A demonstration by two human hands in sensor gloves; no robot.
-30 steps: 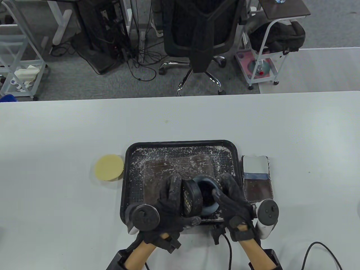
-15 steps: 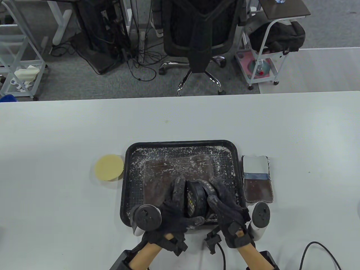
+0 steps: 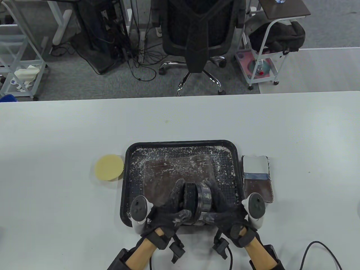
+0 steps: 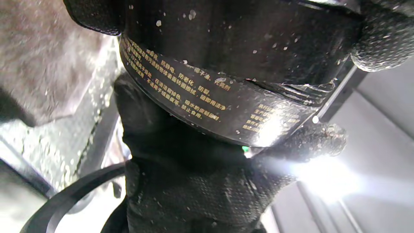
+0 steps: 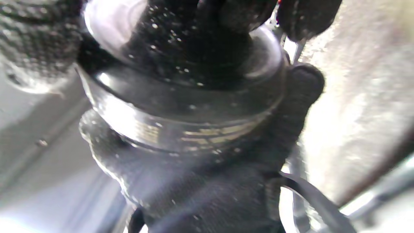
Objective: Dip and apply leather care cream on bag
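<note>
A round black cream jar (image 3: pixel 195 202) is held on its edge above the near part of the black tray (image 3: pixel 126 180). My left hand (image 3: pixel 180 201) grips its left half. My right hand (image 3: pixel 215 203) grips its right half, and the two halves sit pressed together. In the left wrist view the jar (image 4: pixel 210 64) shows gold lettering on its black side. In the right wrist view the jar (image 5: pixel 181 106) shows a threaded ring. A brown leather bag (image 3: pixel 163 171) lies flat in the tray, flecked with white cream.
A round yellow sponge (image 3: pixel 109 168) lies left of the tray. A small white and brown leather pouch (image 3: pixel 257 180) lies right of it. A black cable (image 3: pixel 317 247) loops at the near right. White flecks cover the tray floor.
The two halves of the jar were apart, with the dark inside showing. My hands have brought them together and turned, the trackers swinging outward.
</note>
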